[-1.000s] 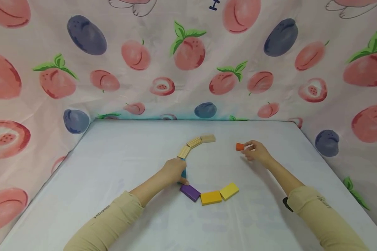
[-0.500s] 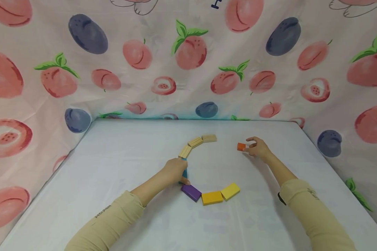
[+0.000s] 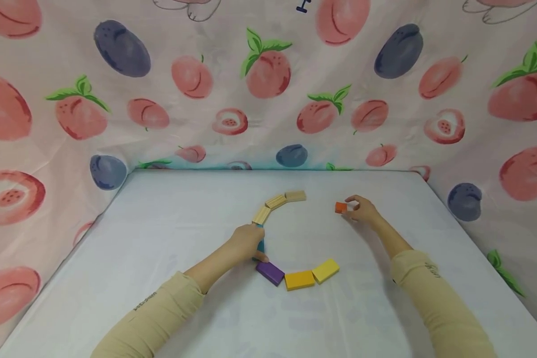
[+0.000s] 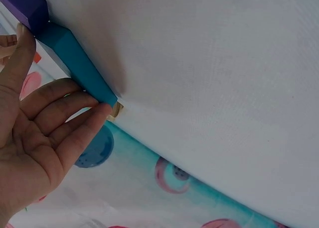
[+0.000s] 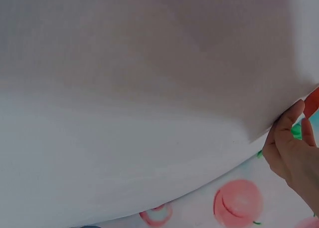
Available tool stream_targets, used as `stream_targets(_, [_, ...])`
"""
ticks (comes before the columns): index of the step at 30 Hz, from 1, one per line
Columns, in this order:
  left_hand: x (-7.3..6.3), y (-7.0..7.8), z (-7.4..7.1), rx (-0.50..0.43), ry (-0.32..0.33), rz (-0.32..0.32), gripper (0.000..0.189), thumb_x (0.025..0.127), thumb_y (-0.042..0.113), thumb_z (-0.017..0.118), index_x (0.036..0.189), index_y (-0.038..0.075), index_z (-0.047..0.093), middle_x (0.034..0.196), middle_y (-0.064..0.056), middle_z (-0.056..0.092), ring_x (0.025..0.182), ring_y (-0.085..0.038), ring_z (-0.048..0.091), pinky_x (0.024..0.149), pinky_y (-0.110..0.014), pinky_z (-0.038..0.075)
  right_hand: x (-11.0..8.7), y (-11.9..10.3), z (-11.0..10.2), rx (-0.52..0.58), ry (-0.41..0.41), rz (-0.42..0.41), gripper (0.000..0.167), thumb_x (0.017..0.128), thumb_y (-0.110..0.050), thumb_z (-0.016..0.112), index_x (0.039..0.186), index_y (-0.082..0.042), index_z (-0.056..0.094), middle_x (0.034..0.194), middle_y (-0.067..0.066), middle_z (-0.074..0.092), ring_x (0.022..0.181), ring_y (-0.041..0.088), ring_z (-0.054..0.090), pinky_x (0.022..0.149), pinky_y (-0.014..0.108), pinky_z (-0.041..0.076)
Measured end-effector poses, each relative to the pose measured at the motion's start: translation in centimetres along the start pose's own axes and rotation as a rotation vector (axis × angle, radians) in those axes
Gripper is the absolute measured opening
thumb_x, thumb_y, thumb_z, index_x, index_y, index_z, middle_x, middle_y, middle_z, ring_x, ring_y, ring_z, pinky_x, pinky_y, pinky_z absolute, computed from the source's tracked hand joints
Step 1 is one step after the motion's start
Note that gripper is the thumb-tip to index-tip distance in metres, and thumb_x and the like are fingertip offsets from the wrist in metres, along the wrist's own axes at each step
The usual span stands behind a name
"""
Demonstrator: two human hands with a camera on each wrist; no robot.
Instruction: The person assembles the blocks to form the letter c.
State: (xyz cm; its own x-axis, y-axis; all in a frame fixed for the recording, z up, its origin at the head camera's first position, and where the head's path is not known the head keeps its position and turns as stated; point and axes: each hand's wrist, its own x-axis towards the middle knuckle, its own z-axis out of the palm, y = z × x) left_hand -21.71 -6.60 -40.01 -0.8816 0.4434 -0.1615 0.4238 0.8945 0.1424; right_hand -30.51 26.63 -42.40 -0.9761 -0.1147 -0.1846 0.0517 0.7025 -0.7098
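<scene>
My left hand (image 3: pixel 246 241) spans the blue block (image 4: pixel 79 63) lengthwise, fingertips at its far end and thumb at its near end, beside the purple block (image 3: pixel 270 273). In the left wrist view, the fingers bend toward the blue block's side. My right hand (image 3: pixel 364 211) has thumb and index finger at the right side of a small orange block (image 3: pixel 340 207), whose left face shows; the right wrist view catches only part of this block (image 5: pixel 312 102) beyond the fingertips. Much of the blue block hides under the left hand in the head view.
Three plain wooden blocks (image 3: pixel 276 201) curve away beyond the blue block. An orange-yellow block (image 3: pixel 300 280) and a lighter yellow block (image 3: pixel 325 270) continue the arc past the purple one. All lie on a white-covered table (image 3: pixel 183 209), with a fruit-print cloth (image 3: pixel 232 74) behind.
The right index finger lifted from the orange block half a second ago and is now back at its corner. The right forearm has swung slightly left. The left hand stays put.
</scene>
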Motion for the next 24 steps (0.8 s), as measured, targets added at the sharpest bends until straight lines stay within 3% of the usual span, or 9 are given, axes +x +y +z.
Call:
stream_targets(4, [-0.1,0.0,0.1,0.002,-0.004,0.011,0.048,0.066,0.043,0.080,0.086,0.003,0.061,0.074,-0.002,0.055,0.069,-0.014,0.046,0.067,-0.029,0.047,0.2,0.4,0.6,-0.073,0.006,-0.041,0.048,0.086,-0.010,0.065,0.125,0.008,0.043,0.112,0.033,0.049,0.087,0.029,0.050,0.064,0.023,0.042])
stream_targets(7, [-0.3,0.0,0.0,-0.009,0.006,0.022,0.048,0.067,0.042,0.080,0.087,0.002,0.062,0.074,-0.002,0.057,0.069,-0.014,0.046,0.066,-0.028,0.046,0.8,0.7,0.5,-0.106,0.001,-0.069,0.048,0.086,-0.012,0.066,0.122,0.009,0.044,0.116,0.035,0.049,0.093,0.036,0.049,0.072,0.033,0.045])
stream_targets(9, [-0.4,0.0,-0.2,-0.010,0.022,0.022,0.048,0.067,0.041,0.080,0.088,0.002,0.062,0.074,-0.002,0.057,0.068,-0.014,0.046,0.065,-0.028,0.046,2.4,1.9,0.5,-0.111,-0.003,-0.092,0.048,0.085,-0.017,0.067,0.121,0.007,0.045,0.116,0.035,0.049,0.097,0.039,0.048,0.079,0.043,0.045])
stream_targets(11, [-0.3,0.1,-0.3,-0.012,0.031,0.019,0.047,0.066,0.040,0.080,0.087,0.002,0.062,0.074,-0.003,0.056,0.068,-0.014,0.045,0.065,-0.029,0.046,5.0,4.9,0.7,-0.136,0.015,-0.143,0.048,0.084,-0.027,0.070,0.117,0.001,0.049,0.111,0.030,0.054,0.096,0.037,0.049,0.080,0.045,0.044])
stream_targets(15, [-0.1,0.4,-0.2,-0.003,0.017,0.016,0.047,0.066,0.040,0.080,0.086,0.002,0.062,0.075,-0.004,0.057,0.068,-0.015,0.045,0.067,-0.030,0.048,12.0,14.0,1.7,-0.194,0.121,-0.244,0.043,0.076,-0.046,0.075,0.102,-0.018,0.055,0.090,0.016,0.058,0.077,0.023,0.049,0.064,0.034,0.041])
stream_targets(18, [0.0,0.3,-0.2,0.010,0.000,0.014,0.049,0.067,0.042,0.079,0.088,0.002,0.063,0.077,-0.004,0.059,0.069,-0.014,0.047,0.068,-0.030,0.049,13.1,15.7,1.6,-0.208,0.116,-0.239,0.037,0.079,-0.039,0.074,0.103,-0.018,0.056,0.096,0.017,0.061,0.080,0.023,0.053,0.067,0.035,0.044])
stream_targets(20, [0.2,0.2,-0.2,0.020,-0.008,0.009,0.050,0.067,0.044,0.079,0.089,0.002,0.063,0.077,-0.003,0.059,0.070,-0.014,0.048,0.069,-0.030,0.049,12.5,15.0,1.3,-0.184,0.088,-0.254,0.037,0.080,-0.038,0.074,0.104,-0.016,0.055,0.097,0.018,0.060,0.081,0.024,0.052,0.067,0.036,0.043])
stream_targets(22, [0.2,0.2,-0.2,0.025,-0.013,0.002,0.050,0.067,0.044,0.079,0.089,0.002,0.063,0.076,-0.003,0.058,0.070,-0.014,0.047,0.069,-0.030,0.049,9.7,11.6,0.7,-0.170,0.038,-0.206,0.041,0.082,-0.035,0.072,0.109,-0.011,0.053,0.103,0.021,0.058,0.088,0.029,0.052,0.075,0.040,0.044])
stream_targets(24, [0.2,0.2,-0.3,0.017,-0.013,-0.006,0.050,0.066,0.043,0.080,0.089,0.002,0.064,0.075,-0.003,0.058,0.069,-0.014,0.046,0.068,-0.030,0.048,8.0,9.0,0.7,-0.144,0.044,-0.185,0.045,0.080,-0.039,0.073,0.107,-0.009,0.052,0.096,0.021,0.056,0.081,0.027,0.050,0.068,0.037,0.042])
